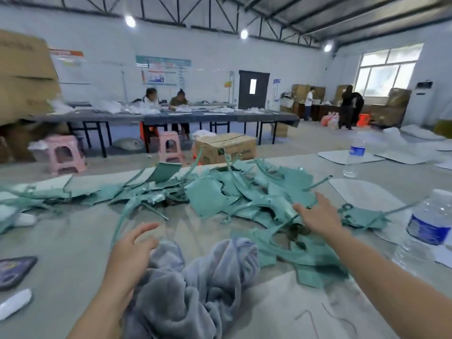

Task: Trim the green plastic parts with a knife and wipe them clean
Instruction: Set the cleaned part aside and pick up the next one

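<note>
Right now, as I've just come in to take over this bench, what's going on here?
A person works at a table heaped with green plastic parts. The right hand reaches, fingers spread, onto the pile; the left hand hovers open at a crumpled grey cloth. Neither hand holds anything, and no knife shows, so trimming is not under way.

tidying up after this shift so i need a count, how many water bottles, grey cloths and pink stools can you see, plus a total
water bottles: 2
grey cloth: 1
pink stools: 2
total: 5
</note>
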`<state>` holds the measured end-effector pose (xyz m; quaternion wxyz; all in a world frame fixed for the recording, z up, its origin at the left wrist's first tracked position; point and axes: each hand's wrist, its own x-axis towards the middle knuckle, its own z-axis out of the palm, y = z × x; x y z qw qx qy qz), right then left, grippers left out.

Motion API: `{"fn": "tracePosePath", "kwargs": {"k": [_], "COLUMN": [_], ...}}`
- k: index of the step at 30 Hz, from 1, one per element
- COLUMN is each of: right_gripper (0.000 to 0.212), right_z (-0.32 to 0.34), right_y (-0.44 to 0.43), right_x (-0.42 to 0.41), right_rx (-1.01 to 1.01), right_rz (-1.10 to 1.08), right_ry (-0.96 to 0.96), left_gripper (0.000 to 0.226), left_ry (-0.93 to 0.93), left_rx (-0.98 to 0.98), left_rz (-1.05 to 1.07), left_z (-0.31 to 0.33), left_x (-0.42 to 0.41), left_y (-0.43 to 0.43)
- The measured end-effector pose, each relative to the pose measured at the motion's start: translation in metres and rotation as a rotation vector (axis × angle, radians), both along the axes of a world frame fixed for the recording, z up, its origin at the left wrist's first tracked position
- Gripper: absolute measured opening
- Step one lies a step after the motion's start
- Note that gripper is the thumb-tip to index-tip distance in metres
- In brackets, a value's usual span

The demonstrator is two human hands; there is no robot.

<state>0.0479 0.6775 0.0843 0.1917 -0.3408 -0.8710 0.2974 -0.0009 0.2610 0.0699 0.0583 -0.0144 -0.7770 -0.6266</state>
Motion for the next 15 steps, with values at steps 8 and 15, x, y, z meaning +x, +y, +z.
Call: {"fn": "tracePosePath", "kwargs": {"k": [8, 15], "right_gripper": [0.081, 0.067], "right_z": [-0.017, -0.018], "right_y": [0.017, -0.097], "right_x": [-0.081, -0.144], "right_rx": [-0.356, -0.166], "right_rz": [0.188, 0.447], "right_ry": [-0.188, -0.175], "left_gripper": [0.035, 0.032], "left_ry": [0.045, 0.134], "left_rx": [-0.293, -0.356], "left_rz": [0.083, 0.087], "left_z": [-0.039, -0.047], "left_x": [-0.019, -0.018], "left_y": [-0.009, -0.004]}}
